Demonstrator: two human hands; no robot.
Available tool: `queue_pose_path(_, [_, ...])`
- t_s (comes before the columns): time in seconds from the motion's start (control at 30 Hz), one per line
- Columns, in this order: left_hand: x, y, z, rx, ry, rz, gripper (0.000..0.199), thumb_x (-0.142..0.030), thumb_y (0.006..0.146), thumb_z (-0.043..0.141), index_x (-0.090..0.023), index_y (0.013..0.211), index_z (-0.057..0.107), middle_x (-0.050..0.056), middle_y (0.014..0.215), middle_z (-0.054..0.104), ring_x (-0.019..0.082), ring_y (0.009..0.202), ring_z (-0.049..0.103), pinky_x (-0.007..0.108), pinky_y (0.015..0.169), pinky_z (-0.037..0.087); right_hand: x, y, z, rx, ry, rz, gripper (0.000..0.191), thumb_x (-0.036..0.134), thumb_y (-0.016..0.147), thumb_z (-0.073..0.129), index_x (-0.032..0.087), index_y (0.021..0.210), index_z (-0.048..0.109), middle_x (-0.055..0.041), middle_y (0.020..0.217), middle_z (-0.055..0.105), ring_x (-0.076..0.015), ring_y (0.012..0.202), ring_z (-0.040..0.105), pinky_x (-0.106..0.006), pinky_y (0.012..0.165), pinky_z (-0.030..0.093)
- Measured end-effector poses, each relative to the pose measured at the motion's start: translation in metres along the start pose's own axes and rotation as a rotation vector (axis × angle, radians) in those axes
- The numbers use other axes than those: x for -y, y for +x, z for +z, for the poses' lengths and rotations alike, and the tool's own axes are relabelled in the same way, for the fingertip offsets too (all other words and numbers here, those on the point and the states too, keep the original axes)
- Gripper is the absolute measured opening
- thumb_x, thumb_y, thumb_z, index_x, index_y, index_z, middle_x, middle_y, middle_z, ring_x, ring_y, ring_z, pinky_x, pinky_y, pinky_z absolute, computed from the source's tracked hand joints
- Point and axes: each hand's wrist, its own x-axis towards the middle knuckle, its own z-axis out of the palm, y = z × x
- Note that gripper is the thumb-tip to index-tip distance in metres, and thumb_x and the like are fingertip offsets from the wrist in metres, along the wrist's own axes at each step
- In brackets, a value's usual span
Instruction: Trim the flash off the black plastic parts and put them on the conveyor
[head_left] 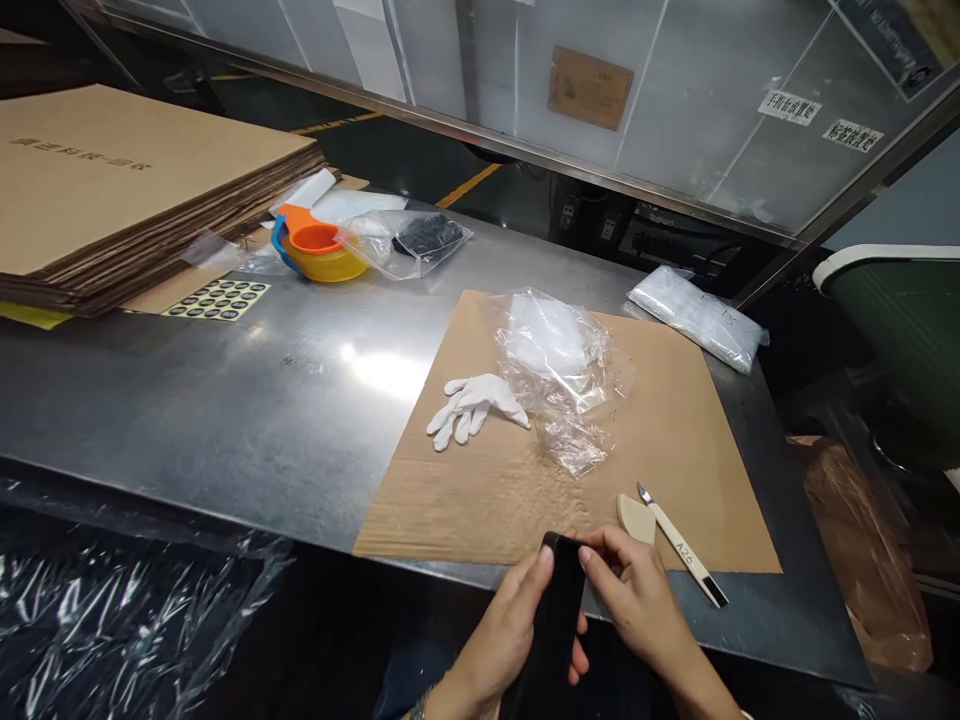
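At the near table edge, my left hand [506, 625] is wrapped round a long black flat piece [553, 620] with a rounded top end. Its exact kind cannot be made out, and its lower part fades into the dark below. My right hand [637, 595] pinches the piece's top right corner between thumb and fingers. Just beyond the right hand lie a beige rounded pad [636, 516], partly covered by it, and a white craft knife [684, 548] marked A26. Farther off on the cardboard sheet [667, 420] rest a white glove [478, 408] and a clear plastic bag [555, 350] with white contents.
A metal table [300, 420] carries everything. Stacked cardboard [150, 190] stands at the left, beside a sticker sheet [217, 300], orange and yellow cups [322, 250] and a bag with black contents [427, 237]. A wrapped white packet [697, 315] lies at the right edge.
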Motion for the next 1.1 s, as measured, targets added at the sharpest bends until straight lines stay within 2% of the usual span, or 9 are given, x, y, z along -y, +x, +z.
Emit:
queue_pose_path(0.1, [-0.006, 0.005, -0.002, 0.013, 0.062, 0.06, 0.053, -0.059, 0.069, 0.062, -0.014, 0.098, 0.059, 0.004, 0.067, 0.066, 0.016, 0.053, 0.062, 0.026, 0.052, 0.048, 0.0, 0.015, -0.008, 0.005, -0.002, 0.027, 0.036, 0.041, 0.09, 0.042, 0.016, 0.072, 0.061, -0.0002, 0.058, 0.059, -0.0108, 0.05, 0.056, -0.02, 0.046, 0.041])
queue_pose_path(0.17, [-0.014, 0.01, -0.003, -0.093, 0.118, 0.148, 0.047, -0.057, 0.073, 0.059, -0.013, 0.09, 0.063, 0.008, 0.074, 0.069, 0.018, 0.066, 0.063, 0.027, 0.063, 0.048, -0.001, 0.031, -0.017, -0.079, -0.058, 0.001, 0.04, 0.043, 0.092, 0.039, 0.016, 0.068, 0.057, -0.0006, 0.058, 0.06, -0.0101, 0.048, 0.054, -0.02, 0.047, 0.04])
queue_pose_path(0.37, [-0.04, 0.044, -0.006, -0.251, 0.354, 0.568, 0.04, -0.045, 0.081, 0.056, -0.016, 0.108, 0.059, 0.01, 0.109, 0.065, 0.025, 0.101, 0.058, 0.032, 0.089, 0.043, 0.005, 0.102, -0.048, -0.336, -0.307, -0.128, 0.031, 0.041, 0.091, 0.038, 0.019, 0.082, 0.059, -0.0021, 0.069, 0.061, -0.0135, 0.061, 0.055, -0.025, 0.059, 0.04])
queue_pose_path(0.53, [-0.04, 0.073, -0.02, -0.529, 0.744, 0.765, 0.048, -0.038, 0.083, 0.05, -0.014, 0.124, 0.051, 0.016, 0.124, 0.055, 0.031, 0.119, 0.045, 0.047, 0.102, 0.032, -0.001, 0.155, -0.047, -0.407, -0.531, -0.195, 0.021, 0.034, 0.082, 0.056, 0.017, 0.07, 0.056, -0.002, 0.072, 0.059, -0.015, 0.069, 0.054, -0.029, 0.066, 0.041])
queue_pose_path(0.67, [-0.04, 0.078, -0.025, -0.673, 0.875, 0.958, 0.047, -0.035, 0.081, 0.048, -0.013, 0.122, 0.054, 0.017, 0.119, 0.056, 0.033, 0.114, 0.045, 0.052, 0.099, 0.033, -0.005, 0.168, -0.041, -0.42, -0.614, -0.308, 0.02, 0.018, 0.084, 0.053, 0.016, 0.064, 0.053, 0.0024, 0.067, 0.055, -0.0125, 0.068, 0.052, -0.027, 0.066, 0.041])
queue_pose_path(0.8, [-0.055, 0.071, -0.017, -0.498, 0.55, 0.809, 0.043, -0.043, 0.081, 0.052, -0.016, 0.114, 0.06, 0.013, 0.11, 0.062, 0.026, 0.093, 0.058, 0.037, 0.079, 0.048, 0.002, 0.154, -0.036, -0.457, -0.655, -0.456, 0.017, 0.01, 0.082, 0.046, 0.017, 0.071, 0.056, -0.0015, 0.071, 0.058, -0.0163, 0.073, 0.05, -0.027, 0.065, 0.038])
queue_pose_path(0.93, [-0.083, 0.066, -0.001, -0.354, 0.329, 0.677, 0.06, -0.043, 0.074, 0.065, -0.012, 0.123, 0.051, 0.011, 0.105, 0.064, 0.02, 0.084, 0.059, 0.027, 0.072, 0.047, 0.01, 0.128, -0.021, -0.444, -0.703, -0.621, 0.026, 0.009, 0.087, 0.037, 0.018, 0.07, 0.054, -0.0031, 0.068, 0.056, -0.0173, 0.07, 0.046, -0.028, 0.063, 0.034])
queue_pose_path(1.0, [-0.094, 0.068, 0.005, -0.262, 0.218, 0.606, 0.065, -0.042, 0.068, 0.07, -0.009, 0.121, 0.052, 0.009, 0.09, 0.066, 0.017, 0.074, 0.059, 0.025, 0.063, 0.046, 0.013, 0.117, -0.013, -0.423, -0.726, -0.708, 0.028, 0.012, 0.09, 0.035, 0.017, 0.072, 0.056, -0.0042, 0.07, 0.058, -0.0175, 0.07, 0.044, -0.028, 0.063, 0.033])
queue_pose_path(1.1, [-0.1, 0.076, 0.007, -0.197, 0.131, 0.575, 0.047, -0.042, 0.066, 0.073, -0.009, 0.098, 0.061, 0.002, 0.069, 0.063, 0.012, 0.061, 0.054, 0.021, 0.055, 0.042, 0.015, 0.106, -0.008, -0.396, -0.754, -0.816, 0.031, 0.016, 0.094, 0.033, 0.017, 0.076, 0.059, -0.0057, 0.076, 0.062, -0.018, 0.072, 0.045, -0.03, 0.066, 0.033])
